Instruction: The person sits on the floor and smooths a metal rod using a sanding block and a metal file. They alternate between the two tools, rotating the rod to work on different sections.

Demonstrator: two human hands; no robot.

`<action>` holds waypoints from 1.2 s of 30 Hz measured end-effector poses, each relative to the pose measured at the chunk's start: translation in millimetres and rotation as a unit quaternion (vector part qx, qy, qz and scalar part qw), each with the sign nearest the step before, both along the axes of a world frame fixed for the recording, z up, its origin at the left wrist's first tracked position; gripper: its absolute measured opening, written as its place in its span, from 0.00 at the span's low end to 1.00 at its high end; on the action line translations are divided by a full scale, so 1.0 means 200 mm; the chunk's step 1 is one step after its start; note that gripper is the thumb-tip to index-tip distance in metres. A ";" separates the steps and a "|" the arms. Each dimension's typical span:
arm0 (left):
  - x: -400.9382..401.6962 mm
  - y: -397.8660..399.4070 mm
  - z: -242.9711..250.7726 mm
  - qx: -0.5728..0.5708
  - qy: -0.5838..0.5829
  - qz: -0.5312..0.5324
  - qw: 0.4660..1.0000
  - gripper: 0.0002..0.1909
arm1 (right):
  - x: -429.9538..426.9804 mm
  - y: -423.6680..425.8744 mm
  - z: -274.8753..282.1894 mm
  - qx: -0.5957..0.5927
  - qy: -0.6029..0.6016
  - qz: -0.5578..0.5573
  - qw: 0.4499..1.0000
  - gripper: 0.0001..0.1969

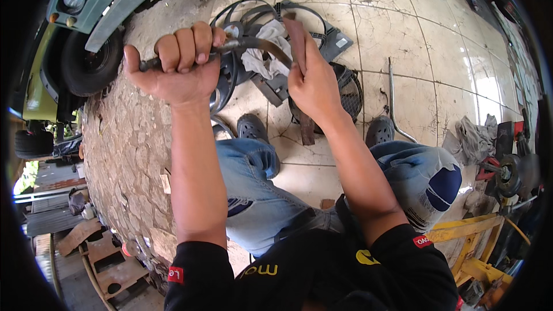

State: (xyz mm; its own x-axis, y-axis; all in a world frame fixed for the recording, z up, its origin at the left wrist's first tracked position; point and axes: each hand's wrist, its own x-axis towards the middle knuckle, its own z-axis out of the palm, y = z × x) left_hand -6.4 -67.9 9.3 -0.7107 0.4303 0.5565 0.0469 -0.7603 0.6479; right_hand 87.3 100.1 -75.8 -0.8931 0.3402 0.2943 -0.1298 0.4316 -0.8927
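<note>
My left hand (185, 58) is closed around one end of a curved metal pipe (248, 43), palm turned up and thumb sticking out. Toward its other end the pipe bends down to my right hand (315, 75). That hand grips a reddish-brown strip (296, 39), perhaps abrasive cloth, folded at the pipe; whether its fingers also touch the pipe is hard to tell. Behind the hands, on the floor, lie black fan shrouds (332, 41) with a whitish rag (268, 47) on them. A round black fan guard (350, 88) is partly hidden by my right hand.
On the tiled floor, a thin bent metal rod (392, 95) lies beside my shoe (380, 131). A yellow metal frame (468, 229) and grey rags (475, 138) are at the right. A vehicle with a black tyre (93, 62) stands at the upper left, by rough ground.
</note>
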 end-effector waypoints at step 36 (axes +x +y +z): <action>0.00 -0.01 0.00 0.000 -0.027 0.048 0.998 0.33 | -0.01 -0.02 -0.07 0.006 -0.021 -0.003 1.000 0.34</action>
